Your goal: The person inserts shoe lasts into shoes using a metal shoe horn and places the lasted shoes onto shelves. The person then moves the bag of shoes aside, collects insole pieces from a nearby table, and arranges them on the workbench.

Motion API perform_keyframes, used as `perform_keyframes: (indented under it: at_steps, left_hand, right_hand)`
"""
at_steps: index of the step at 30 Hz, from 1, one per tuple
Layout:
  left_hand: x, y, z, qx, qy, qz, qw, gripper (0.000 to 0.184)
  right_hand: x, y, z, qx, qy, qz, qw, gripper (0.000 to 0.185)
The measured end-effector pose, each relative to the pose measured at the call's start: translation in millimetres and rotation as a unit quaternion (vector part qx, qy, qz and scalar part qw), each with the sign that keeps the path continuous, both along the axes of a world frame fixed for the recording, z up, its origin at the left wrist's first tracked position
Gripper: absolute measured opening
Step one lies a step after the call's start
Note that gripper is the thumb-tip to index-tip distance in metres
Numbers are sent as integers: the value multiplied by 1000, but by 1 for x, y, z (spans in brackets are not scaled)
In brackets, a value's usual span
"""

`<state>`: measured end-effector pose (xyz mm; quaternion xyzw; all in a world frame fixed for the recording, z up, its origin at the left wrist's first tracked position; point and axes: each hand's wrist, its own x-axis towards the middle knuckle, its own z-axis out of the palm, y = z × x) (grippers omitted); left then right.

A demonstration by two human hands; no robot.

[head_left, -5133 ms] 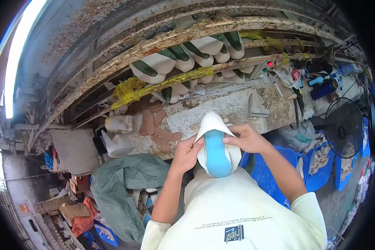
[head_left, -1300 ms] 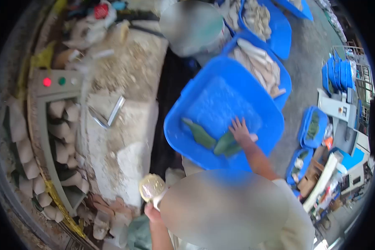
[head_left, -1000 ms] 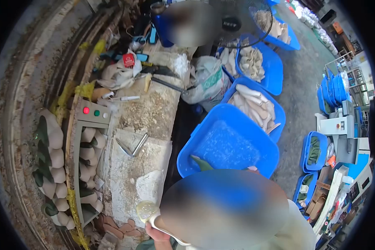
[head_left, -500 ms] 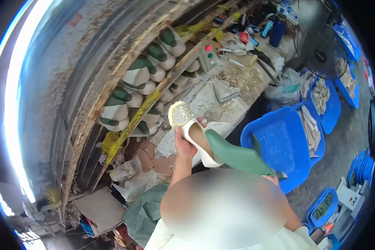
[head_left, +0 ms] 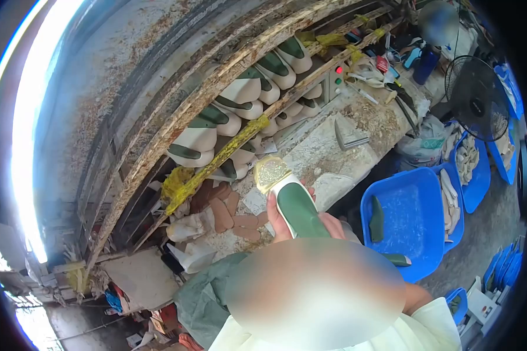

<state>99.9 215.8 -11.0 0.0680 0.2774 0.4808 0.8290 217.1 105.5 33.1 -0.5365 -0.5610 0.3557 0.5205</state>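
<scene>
A white shoe upper (head_left: 282, 183) with a glittery, pale yellow toe (head_left: 271, 172) points up and left over the workbench. My left hand (head_left: 279, 220) is wrapped round its side, fingertips showing past the far edge. A green shoe last (head_left: 299, 208) lies in the shoe's opening, its lower part hidden by a blurred patch. At the last's right side, my right hand (head_left: 332, 226) has its fingers closed against it; the rest of this hand is hidden. Another green piece (head_left: 398, 259) sticks out right of the blur, by the blue tub.
The blue tub (head_left: 413, 205) at right holds a green last (head_left: 376, 219). Tan insole pieces (head_left: 221, 214) and a metal bracket (head_left: 348, 139) lie on the workbench (head_left: 316, 155). Green-and-beige lasts (head_left: 243, 90) fill the rack. A black fan (head_left: 477, 99) stands at far right.
My right hand has come from the tub with a green last. Half a second ago the last met the shoe's heel end; now it lies in the opening. The view has turned back toward the rack.
</scene>
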Motion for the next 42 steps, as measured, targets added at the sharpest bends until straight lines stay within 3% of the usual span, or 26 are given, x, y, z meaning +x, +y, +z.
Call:
perform_keyframes:
  at_steps: [4,6,9,10,11,13,14,15,17,18,20,22,24,25,27,28,29,30,31,33,34,35,36,37,40,42]
  left_hand:
    - [-3,9,-6,-11,-8,29,999,81]
    - [-13,15,-17,-13,-15,-13,1000,85]
    - [-7,19,-11,-52,37,12,998,94]
    - [-10,20,-16,-58,5,16,998,79]
    - [-15,21,-28,-77,96,34,992,69]
    - [-18,15,-28,-107,236,88,962,61]
    - [-16,10,-16,-108,283,21,953,68]
    - [-19,6,-11,-109,328,-47,937,76]
    - [-39,-17,-38,-146,228,-80,959,81]
    - [-39,-30,-43,-165,210,-69,961,81]
    - [-36,-39,-38,-155,231,-25,960,85]
    - [-41,-47,-21,-165,239,-5,957,88]
    - [-46,-51,-31,-126,261,24,957,89]
    - [-46,-50,-23,-133,279,23,951,89]
    - [-47,-52,-30,-90,343,46,934,90]
    - [-47,-51,-32,-43,402,55,913,90]
    - [-46,-47,-21,-48,416,79,905,89]
    - [-52,-44,-18,-97,359,95,923,88]
    - [-61,-41,-15,-141,300,110,937,86]
    - [-75,-46,-26,-168,125,188,960,70]
    - [-85,-49,-45,-176,40,212,960,65]
    - [-97,-49,-59,-205,-36,186,960,56]
    - [-99,-49,-62,-203,-37,187,961,56]
    - [-98,-49,-64,-190,-27,180,965,53]
    - [-89,-39,-49,-182,27,183,966,50]
    - [-93,-34,-38,-176,51,127,975,56]
  right_hand:
    - [4,21,-6,6,-39,23,999,72]
    - [8,29,-1,6,-63,51,997,75]
    - [17,42,-5,2,-95,74,993,77]
    - [19,47,-11,-40,-98,100,989,78]
    - [21,53,-13,-82,-102,125,984,79]
    - [33,71,-9,-45,-316,234,918,72]
    - [40,80,-8,-3,-389,321,863,68]
    - [40,86,-2,-15,-334,364,869,61]
    - [58,107,-34,3,-52,485,873,38]
    - [76,124,-50,-207,-28,371,905,29]
    - [129,186,-161,-121,-165,45,978,31]
    - [184,218,-236,-95,-519,-8,850,45]
    - [200,219,-268,11,-603,87,793,40]
    - [189,219,-264,20,-601,101,793,40]
    - [165,217,-251,-159,-495,99,848,31]
    - [155,216,-269,-114,-378,36,918,19]
    - [148,212,-251,-113,-379,39,918,19]
    - [131,204,-202,-256,-246,88,931,18]
    - [114,194,-153,-388,-104,131,906,18]
    - [92,144,-71,-181,-85,175,964,25]
    - [94,127,-52,-23,-112,265,957,40]
    - [92,111,-34,50,-101,304,946,44]
    - [93,100,-3,29,-116,375,919,36]
    - [96,83,-12,53,-142,410,900,26]
    - [79,81,-7,141,-222,379,887,27]
    - [76,94,-13,153,-280,278,906,26]
